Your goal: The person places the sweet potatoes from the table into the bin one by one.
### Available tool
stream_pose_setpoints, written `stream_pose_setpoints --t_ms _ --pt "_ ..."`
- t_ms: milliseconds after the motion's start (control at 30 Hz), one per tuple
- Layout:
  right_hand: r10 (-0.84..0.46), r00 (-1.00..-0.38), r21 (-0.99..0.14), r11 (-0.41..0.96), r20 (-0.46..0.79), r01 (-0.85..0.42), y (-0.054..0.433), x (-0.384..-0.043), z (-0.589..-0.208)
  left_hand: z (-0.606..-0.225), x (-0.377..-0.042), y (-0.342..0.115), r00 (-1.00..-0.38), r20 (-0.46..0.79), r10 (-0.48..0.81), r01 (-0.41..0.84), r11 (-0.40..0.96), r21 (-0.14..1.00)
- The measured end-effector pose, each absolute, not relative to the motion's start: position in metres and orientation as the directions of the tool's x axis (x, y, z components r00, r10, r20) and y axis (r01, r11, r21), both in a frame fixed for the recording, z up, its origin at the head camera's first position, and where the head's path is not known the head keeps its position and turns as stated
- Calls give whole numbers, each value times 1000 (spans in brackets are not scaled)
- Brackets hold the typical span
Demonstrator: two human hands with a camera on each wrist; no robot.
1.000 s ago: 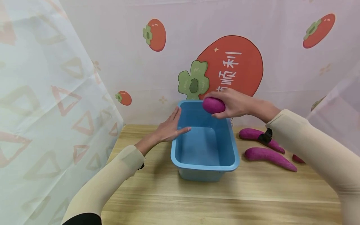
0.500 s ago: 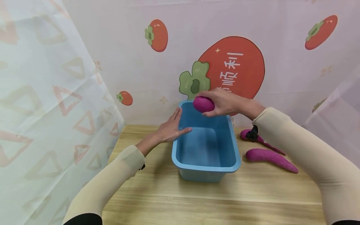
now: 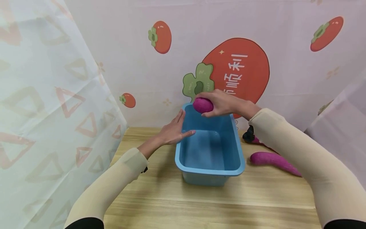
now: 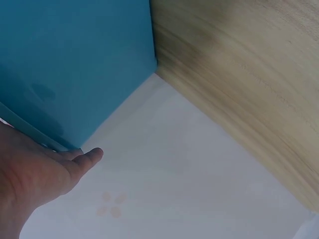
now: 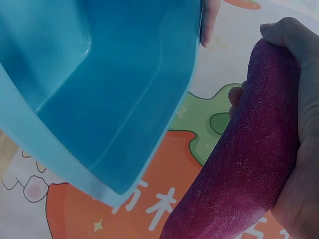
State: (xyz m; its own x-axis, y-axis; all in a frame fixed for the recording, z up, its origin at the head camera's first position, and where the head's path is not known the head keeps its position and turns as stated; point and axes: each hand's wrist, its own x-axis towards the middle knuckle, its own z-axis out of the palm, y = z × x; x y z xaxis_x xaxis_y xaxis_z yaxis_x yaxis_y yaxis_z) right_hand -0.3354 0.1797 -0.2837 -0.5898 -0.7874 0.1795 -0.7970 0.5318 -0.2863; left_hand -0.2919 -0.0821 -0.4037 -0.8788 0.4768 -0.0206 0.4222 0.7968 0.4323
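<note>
A deep blue plastic basin [image 3: 210,172] stands on the table in the head view, and nothing lies on the visible part of its floor. My left hand [image 3: 171,131] rests on its left rim with straight fingers, the thumb reaching over the inside. Above the basin's far end, my right hand [image 3: 223,102] grips a purple sweet potato [image 3: 202,105]. In the right wrist view the sweet potato [image 5: 244,144] appears long and thick with rough skin, my thumb and fingers wrapped round its upper end, apart from the basin wall.
Right of the basin lies a curved purple root [image 3: 271,160]. Another purple root [image 3: 257,140] behind it is partly hidden by the black wrist strap [image 3: 249,135] and sleeve. A printed cloth [image 3: 234,70] hangs close behind the basin; another cloth borders the left side.
My right hand has moved left with the sweet potato, farther over the basin. Its sleeve now covers more of the roots on the right. The left hand and basin have stayed in place.
</note>
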Motion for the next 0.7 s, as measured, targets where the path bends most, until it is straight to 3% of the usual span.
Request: stream_pose_setpoints --t_ms 700 --pt "-774 -616 -309 555 148 -772 159 -353 -298 -401 -280 -90 -850 -21 526 483 795 366"
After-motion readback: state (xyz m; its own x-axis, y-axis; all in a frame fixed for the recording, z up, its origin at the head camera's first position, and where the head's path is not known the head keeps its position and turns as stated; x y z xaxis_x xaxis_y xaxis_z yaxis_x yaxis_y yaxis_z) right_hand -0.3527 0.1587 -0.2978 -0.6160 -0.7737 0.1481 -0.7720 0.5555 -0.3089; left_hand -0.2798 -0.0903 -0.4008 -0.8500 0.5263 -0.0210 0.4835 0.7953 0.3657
